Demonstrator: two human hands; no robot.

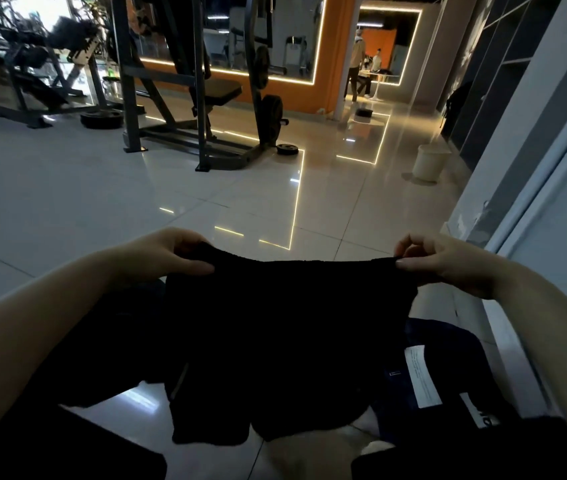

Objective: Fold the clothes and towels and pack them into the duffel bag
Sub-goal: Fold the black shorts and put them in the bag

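The person holds a pair of black shorts (285, 341) up by the waistband over the glossy tiled floor (67, 202). The left hand (168, 258) pinches the waistband's corner at 9 o'clock of the garment, and the right hand (444, 263) pinches the corner at 3 o'clock, so the band is stretched between them and the two legs hang down. At 4 o'clock of the shorts lies a dark blue garment (410, 382) with a white label (420, 375). At 12 o'clock stands a weight machine (199, 84), with a white bucket (429, 162) at 2 o'clock near the wall.
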